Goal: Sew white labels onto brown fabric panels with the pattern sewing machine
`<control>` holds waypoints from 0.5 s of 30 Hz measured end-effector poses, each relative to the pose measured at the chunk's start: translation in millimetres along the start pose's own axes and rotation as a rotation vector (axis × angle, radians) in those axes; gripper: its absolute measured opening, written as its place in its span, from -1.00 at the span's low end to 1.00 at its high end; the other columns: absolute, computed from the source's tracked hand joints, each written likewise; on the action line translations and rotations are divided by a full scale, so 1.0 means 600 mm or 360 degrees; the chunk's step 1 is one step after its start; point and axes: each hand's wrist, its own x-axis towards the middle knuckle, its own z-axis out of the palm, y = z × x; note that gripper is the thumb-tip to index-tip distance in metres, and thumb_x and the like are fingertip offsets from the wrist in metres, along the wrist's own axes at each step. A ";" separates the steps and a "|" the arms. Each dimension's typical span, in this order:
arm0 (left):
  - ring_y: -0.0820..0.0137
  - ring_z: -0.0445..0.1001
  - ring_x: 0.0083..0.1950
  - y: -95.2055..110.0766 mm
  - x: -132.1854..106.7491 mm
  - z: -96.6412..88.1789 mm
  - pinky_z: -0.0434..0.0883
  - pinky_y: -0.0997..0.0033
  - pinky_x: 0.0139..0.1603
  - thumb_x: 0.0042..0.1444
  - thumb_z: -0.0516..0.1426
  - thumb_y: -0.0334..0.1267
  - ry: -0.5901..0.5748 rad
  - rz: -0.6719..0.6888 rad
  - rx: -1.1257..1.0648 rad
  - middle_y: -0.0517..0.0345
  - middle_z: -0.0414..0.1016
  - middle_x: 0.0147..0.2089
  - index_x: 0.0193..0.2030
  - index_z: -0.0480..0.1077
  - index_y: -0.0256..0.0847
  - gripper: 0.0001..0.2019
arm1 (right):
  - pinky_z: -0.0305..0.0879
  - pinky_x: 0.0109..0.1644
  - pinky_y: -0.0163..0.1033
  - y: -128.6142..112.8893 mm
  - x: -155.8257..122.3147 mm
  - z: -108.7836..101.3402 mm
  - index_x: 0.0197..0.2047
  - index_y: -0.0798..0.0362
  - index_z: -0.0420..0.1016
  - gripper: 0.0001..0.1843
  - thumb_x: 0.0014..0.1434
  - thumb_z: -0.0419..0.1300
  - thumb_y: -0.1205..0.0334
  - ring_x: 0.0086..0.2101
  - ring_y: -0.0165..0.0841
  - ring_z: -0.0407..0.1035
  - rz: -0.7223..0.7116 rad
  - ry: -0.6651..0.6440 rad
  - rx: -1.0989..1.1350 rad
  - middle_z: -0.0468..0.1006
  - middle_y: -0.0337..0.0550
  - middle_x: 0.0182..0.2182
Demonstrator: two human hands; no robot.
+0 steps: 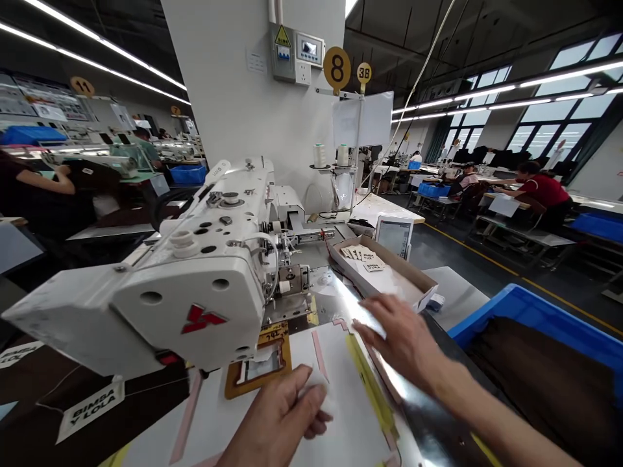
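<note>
Left hand (280, 408) bare, fingers slim, thumb (307, 406) thicker with a rounded tip. Right hand (406, 334) also bare, long tapering fingers (384, 310), a bit blurred, nails unclear. Right forearm (479, 402) bare for its whole visible length, slim, smooth outline, narrowing toward the wrist, cut off by the frame's bottom edge.

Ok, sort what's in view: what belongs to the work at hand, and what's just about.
Likely in use:
- left hand, right hand
- sewing machine
- brown frame
- printed labels

Seemingly just about:
- number 8 sign
- number 36 sign
- distant blue bin
</note>
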 end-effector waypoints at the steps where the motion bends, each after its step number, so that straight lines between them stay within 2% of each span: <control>1: 0.25 0.61 -0.21 0.002 0.011 0.002 0.51 0.38 -0.19 0.42 0.01 0.08 0.0029 0.0017 0.0158 0.15 0.53 -0.29 -0.32 0.25 -0.14 -0.62 | 0.28 0.19 0.01 0.036 0.009 0.001 0.18 0.07 0.49 -0.64 0.43 0.20 0.06 0.12 -0.04 0.42 0.0101 0.0004 -0.0154 0.54 0.15 0.14; 2: 0.27 0.60 -0.22 0.006 0.025 0.004 0.50 0.39 -0.20 0.45 -0.03 0.04 0.0056 0.0061 0.0376 0.17 0.51 -0.30 -0.34 0.21 -0.12 -0.63 | 0.22 0.21 0.09 0.068 0.015 0.004 0.08 0.10 0.54 -0.71 0.39 0.24 0.12 0.13 0.04 0.40 0.0166 -0.0014 -0.0252 0.55 0.19 0.11; 3: 0.28 0.59 -0.23 0.013 0.042 0.009 0.50 0.39 -0.19 0.47 -0.06 -0.01 0.0102 0.0122 0.0619 0.19 0.49 -0.31 -0.36 0.19 -0.12 -0.63 | 0.19 0.20 0.10 0.094 0.021 0.006 -0.06 0.11 0.58 -0.82 0.38 0.24 0.19 0.07 0.05 0.44 0.0206 -0.0059 -0.0305 0.61 0.17 0.00; 4: 0.28 0.57 -0.23 0.022 0.063 0.014 0.50 0.37 -0.17 0.49 -0.09 -0.07 0.0159 0.0198 0.0896 0.18 0.48 -0.31 -0.37 0.19 -0.12 -0.63 | 0.20 0.15 0.07 0.114 0.025 0.008 -0.21 0.10 0.57 -0.85 0.39 0.21 0.25 -0.04 0.00 0.50 0.0217 -0.0101 -0.0307 0.64 0.11 -0.14; 6: 0.24 0.56 -0.11 0.046 0.114 0.028 0.48 0.30 -0.02 0.50 -0.06 -0.17 0.0240 0.0284 0.1183 0.11 0.51 -0.22 -0.38 0.26 -0.14 -0.64 | 0.18 0.02 -0.07 0.137 0.032 0.006 -0.39 0.06 0.50 -0.68 0.43 0.10 0.33 -0.28 -0.19 0.50 0.0209 -0.0170 -0.0329 0.62 -0.06 -0.37; 8: 0.19 0.50 0.12 0.068 0.174 0.042 0.41 0.21 0.20 0.50 -0.03 -0.29 0.0323 0.0294 0.1314 -0.01 0.53 -0.05 -0.32 0.36 -0.19 -0.69 | 0.13 -0.08 -0.16 0.143 0.042 -0.008 -0.38 0.06 0.49 -0.65 0.45 0.04 0.36 -0.36 -0.29 0.46 0.0199 -0.0175 -0.0346 0.61 -0.12 -0.38; 10: 0.13 0.43 0.27 0.084 0.230 0.055 0.36 0.06 0.30 0.48 0.06 -0.32 0.0426 0.0241 0.1440 -0.09 0.50 0.12 -0.18 0.45 -0.28 -0.81 | 0.08 -0.18 -0.20 0.143 0.055 -0.030 -0.33 0.07 0.49 -0.68 0.46 0.02 0.36 -0.34 -0.31 0.45 0.0213 -0.0145 -0.0365 0.62 -0.11 -0.33; 11: 0.10 0.41 0.28 0.090 0.255 0.061 0.36 -0.03 0.31 0.46 0.14 -0.28 0.0469 0.0209 0.1494 -0.08 0.47 0.19 -0.07 0.48 -0.29 -0.87 | 0.05 -0.23 -0.20 0.143 0.061 -0.042 -0.31 0.07 0.49 -0.68 0.46 0.02 0.35 -0.34 -0.31 0.45 0.0225 -0.0134 -0.0371 0.62 -0.10 -0.32; 12: 0.10 0.43 0.27 0.094 0.275 0.067 0.39 -0.07 0.29 0.44 0.19 -0.23 0.0494 0.0181 0.1540 -0.08 0.46 0.22 0.01 0.48 -0.29 -0.84 | 0.03 -0.27 -0.21 0.142 0.068 -0.054 -0.31 0.07 0.49 -0.69 0.46 0.01 0.34 -0.33 -0.30 0.45 0.0237 -0.0129 -0.0374 0.62 -0.10 -0.32; 15: 0.16 0.54 0.11 0.101 0.318 0.083 0.52 -0.01 0.15 0.43 0.23 -0.13 0.0472 0.0137 0.1629 -0.03 0.51 0.14 0.10 0.48 -0.25 -0.75 | -0.03 -0.34 -0.20 0.142 0.082 -0.083 -0.30 0.05 0.48 -0.70 0.46 0.03 0.30 -0.34 -0.29 0.47 0.0256 -0.0135 -0.0377 0.62 -0.12 -0.33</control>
